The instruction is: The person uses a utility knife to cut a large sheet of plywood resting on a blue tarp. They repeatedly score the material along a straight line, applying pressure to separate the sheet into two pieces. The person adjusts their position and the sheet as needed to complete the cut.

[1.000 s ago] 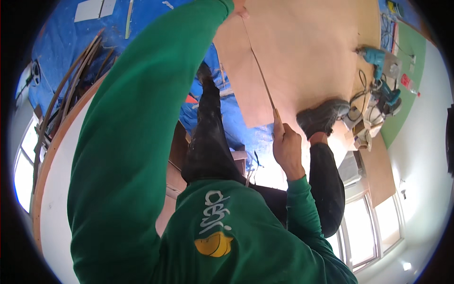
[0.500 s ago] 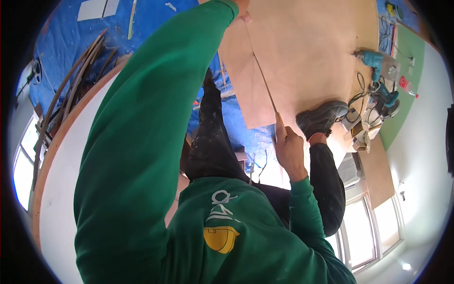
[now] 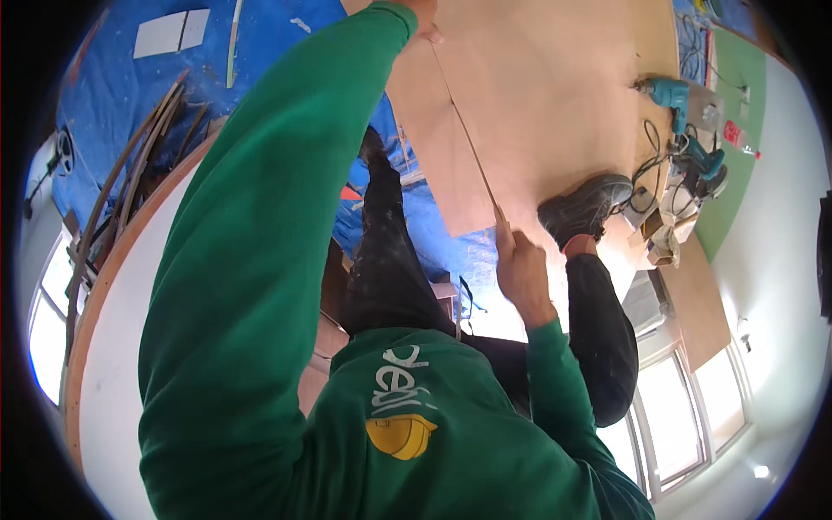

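My right hand [image 3: 525,270] is closed round the wooden handle of a saw [image 3: 474,154], whose thin blade shows nearly edge-on. The blade lies along a narrow line running up a plywood sheet [image 3: 563,104]. At the top edge of the view, my left hand [image 3: 423,17] rests on the sheet near the far end of that line. One finger shows stretched out on the wood; the rest of that hand is cut off or behind the green sleeve. My right shoe [image 3: 585,210] stands on the sheet, to the right of the saw.
A teal power drill [image 3: 667,97], another teal power tool [image 3: 706,160], cables and a red-labelled bottle [image 3: 735,135] lie at the right. Blue sheeting [image 3: 260,65] covers the floor at the left, with long wooden strips [image 3: 152,143] on it. A curved white panel [image 3: 130,303] stands nearer.
My right hand and the saw handle have shifted slightly left and a little away from me. My left hand keeps its place on the sheet. The whole view has turned a little.
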{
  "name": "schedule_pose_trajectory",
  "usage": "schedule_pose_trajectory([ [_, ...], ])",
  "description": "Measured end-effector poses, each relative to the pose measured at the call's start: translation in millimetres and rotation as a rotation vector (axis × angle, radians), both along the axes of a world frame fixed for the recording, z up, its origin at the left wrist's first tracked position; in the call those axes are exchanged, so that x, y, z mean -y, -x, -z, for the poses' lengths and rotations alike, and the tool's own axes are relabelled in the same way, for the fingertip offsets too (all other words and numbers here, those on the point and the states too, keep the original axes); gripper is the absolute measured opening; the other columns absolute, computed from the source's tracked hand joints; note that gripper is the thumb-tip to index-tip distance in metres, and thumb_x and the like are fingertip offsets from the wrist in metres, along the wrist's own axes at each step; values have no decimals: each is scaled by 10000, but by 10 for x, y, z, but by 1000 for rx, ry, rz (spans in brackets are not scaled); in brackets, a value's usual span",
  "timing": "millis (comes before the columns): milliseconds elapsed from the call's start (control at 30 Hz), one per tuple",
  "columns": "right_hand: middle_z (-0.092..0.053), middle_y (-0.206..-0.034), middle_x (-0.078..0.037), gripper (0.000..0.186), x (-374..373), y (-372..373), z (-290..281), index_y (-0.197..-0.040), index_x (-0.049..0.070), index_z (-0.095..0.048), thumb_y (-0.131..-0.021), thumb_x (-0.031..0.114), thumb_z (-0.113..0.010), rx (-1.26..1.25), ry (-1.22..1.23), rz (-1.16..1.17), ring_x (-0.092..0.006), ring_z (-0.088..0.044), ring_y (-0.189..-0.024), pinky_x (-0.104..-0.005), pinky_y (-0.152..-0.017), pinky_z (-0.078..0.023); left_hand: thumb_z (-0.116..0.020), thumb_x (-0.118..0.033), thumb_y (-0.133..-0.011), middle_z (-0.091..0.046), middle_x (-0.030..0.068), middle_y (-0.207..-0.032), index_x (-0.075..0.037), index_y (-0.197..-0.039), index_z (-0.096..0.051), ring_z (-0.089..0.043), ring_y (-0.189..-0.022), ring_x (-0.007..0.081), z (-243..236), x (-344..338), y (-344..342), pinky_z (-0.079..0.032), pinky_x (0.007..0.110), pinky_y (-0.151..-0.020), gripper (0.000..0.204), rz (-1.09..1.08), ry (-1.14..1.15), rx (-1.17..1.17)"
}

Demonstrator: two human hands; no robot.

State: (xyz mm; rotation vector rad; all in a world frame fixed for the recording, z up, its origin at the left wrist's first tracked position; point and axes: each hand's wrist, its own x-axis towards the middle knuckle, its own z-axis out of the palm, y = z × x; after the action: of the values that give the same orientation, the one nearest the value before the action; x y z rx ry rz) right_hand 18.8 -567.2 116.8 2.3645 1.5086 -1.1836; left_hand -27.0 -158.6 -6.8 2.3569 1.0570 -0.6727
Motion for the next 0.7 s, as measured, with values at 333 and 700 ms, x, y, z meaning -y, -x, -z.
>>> schedule_pose_trajectory([
  [333, -655, -765, -227, 328, -937, -74, 1538, -1245, 4, -612, -978, 180, -539, 75, -187, 51, -442, -659, -659, -545, -602, -535, -946, -408, -672, 25, 341, -1674, -33, -1647, -22, -18, -1561, 496, 11, 112, -163, -158, 577, -1254, 1394, 62, -45, 11],
  [700, -663, -807, -217, 268, -188, -59, 823, -1180, 1, -630, -970, 153, -559, -4, -177, -40, -432, -671, -685, -526, -620, -548, -958, -433, -644, 9, 335, -1677, -41, -1648, -41, -28, -1562, 495, 132, 28, -7, -172, 582, -1249, 1416, 26, -68, 6],
])
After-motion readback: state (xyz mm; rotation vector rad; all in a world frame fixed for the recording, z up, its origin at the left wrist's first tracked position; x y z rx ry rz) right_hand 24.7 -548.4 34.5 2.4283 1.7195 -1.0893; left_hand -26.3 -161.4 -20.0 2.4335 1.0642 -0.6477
